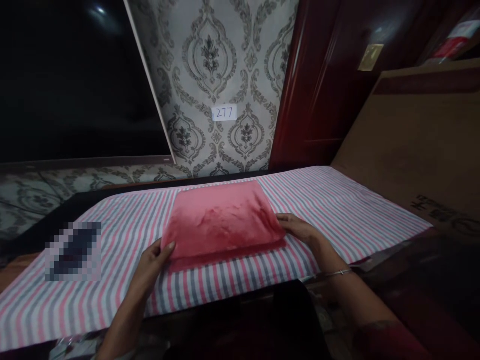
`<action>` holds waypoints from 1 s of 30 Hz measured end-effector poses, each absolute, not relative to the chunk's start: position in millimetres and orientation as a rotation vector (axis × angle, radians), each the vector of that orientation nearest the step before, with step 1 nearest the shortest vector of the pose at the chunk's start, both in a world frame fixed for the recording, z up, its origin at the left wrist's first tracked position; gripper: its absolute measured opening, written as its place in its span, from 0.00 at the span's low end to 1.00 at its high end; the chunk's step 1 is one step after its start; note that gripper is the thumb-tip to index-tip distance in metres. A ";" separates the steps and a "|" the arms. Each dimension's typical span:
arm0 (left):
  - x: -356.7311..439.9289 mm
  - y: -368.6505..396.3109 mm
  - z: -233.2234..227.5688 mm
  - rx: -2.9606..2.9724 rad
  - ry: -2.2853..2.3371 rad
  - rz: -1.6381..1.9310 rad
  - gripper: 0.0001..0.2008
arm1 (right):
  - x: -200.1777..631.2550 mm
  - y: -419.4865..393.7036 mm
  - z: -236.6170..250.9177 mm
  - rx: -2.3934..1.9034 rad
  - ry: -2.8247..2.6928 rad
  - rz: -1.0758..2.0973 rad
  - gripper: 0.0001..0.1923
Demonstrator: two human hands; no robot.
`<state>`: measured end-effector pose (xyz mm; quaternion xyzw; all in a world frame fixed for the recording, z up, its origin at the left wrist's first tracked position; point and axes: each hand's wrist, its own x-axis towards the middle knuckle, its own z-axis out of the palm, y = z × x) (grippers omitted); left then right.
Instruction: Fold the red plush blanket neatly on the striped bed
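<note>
A folded pink-red cloth (221, 220) with a soft, plush-looking surface lies in front of me on a striped sheet (123, 230). Its top layer shows some creases and darker patches toward the right, and a lower layer peeks out along the front edge. My left hand (154, 259) pinches the cloth's front left corner, thumb on top and fingers at the side. At the right edge, my right hand (300, 230) holds the cloth's side, its fingertips partly hidden by the fabric.
A pixelated dark object (73, 252) rests on the sheet at left. Behind stand a large black screen (75, 80), patterned wallpaper with a "277" label (224, 112), and a dark red wooden panel (318, 85). A big cardboard box (420, 135) borders the right side.
</note>
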<state>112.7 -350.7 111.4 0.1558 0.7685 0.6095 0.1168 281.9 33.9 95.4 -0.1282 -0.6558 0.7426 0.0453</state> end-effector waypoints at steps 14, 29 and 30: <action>118.2 -360.1 98.6 0.315 2.186 1.842 0.31 | 305.4 26.0 79.8 -0.468 -1.948 1.979 0.25; 121.5 -375.0 92.3 0.543 2.421 1.678 0.22 | 318.7 15.7 62.9 -0.562 -2.047 1.661 0.19; 120.4 -375.7 91.7 0.556 2.428 1.638 0.22 | 319.5 16.4 61.4 -0.564 -2.061 1.679 0.19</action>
